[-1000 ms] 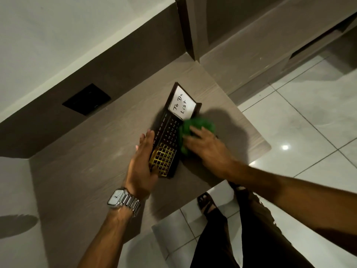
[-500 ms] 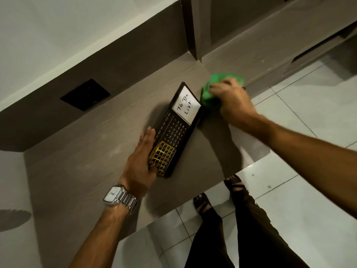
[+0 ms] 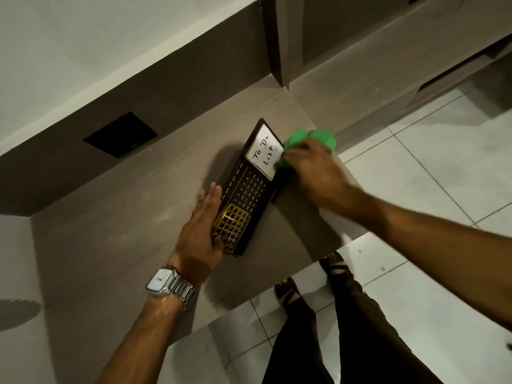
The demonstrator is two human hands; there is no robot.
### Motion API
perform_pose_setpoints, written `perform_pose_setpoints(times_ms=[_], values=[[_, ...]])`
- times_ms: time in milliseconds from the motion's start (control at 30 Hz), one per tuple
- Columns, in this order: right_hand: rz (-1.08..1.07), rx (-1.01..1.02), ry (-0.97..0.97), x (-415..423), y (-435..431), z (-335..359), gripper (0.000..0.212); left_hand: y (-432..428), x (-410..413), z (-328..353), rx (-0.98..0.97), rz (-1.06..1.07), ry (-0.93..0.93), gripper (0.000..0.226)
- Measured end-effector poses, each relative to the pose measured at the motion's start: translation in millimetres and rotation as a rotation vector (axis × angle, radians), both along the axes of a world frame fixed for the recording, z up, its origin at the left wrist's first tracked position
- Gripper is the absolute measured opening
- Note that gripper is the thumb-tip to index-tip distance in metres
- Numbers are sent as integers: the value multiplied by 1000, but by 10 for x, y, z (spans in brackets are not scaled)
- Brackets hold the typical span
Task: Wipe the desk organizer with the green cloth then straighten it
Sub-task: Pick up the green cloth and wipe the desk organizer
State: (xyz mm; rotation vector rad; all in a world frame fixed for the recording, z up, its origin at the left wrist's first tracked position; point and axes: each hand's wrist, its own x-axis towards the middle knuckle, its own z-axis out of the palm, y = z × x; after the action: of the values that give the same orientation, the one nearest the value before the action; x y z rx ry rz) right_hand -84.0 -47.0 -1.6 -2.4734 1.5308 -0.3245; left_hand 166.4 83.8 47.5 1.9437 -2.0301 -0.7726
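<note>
Right hand (image 3: 314, 173): fingers closed round bunched green cloth (image 3: 310, 142) — pressed on desk organizer (image 3: 243, 195) far right edge.
Left hand (image 3: 201, 228): flat, fingers spread — braced against organizer's left side.

Organizer (image 3: 243, 195): I see dark, long body, calendar face, white "To Do List" panel, askew on tabletop | green cloth (image 3: 310, 139): bunched, touching its far-right edge.
</note>
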Motion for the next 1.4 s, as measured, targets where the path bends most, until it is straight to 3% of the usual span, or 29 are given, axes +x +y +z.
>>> perform_pose_setpoints(times_ms=[133,300,433,533,633,700,800,867,1033,1233,1333,1400], values=[[300,42,-60,215,601,-38,38,-18,-6,21,8,-19,-3,106],[-7,-22,9,-59,-212,-55,39,-12,-18,25,12,-8,-19,103],[27,-8,72,259,227,-113,39,-16,-6,25,14,-7,-20,103],[284,30,-44,500,923,-141,28,-17,-11,24,-10,-12,-28,101],[537,102,-59,547,1177,-89,34,-16,-16,40,-34,-25,-16,99],[440,98,-51,470,877,-81,29,-25,-24,50,-21,-23,-23,101],[100,31,-43,151,218,-74,32,-20,-51,69,-3,4,-26,101],[47,12,21,188,187,-43,33,-12,-67,84,6,9,-20,101],[478,5,-120,784,1442,-196,12,-36,-77,96,22,16,-23,101],[808,134,56,675,1652,-62,23,-43,-50,82,21,25,-17,103],[946,359,-121,448,1708,93,31,-31,-52,100,41,39,1,103],[837,530,-303,283,1755,254,42,-25,-67,123,60,49,11,104]])
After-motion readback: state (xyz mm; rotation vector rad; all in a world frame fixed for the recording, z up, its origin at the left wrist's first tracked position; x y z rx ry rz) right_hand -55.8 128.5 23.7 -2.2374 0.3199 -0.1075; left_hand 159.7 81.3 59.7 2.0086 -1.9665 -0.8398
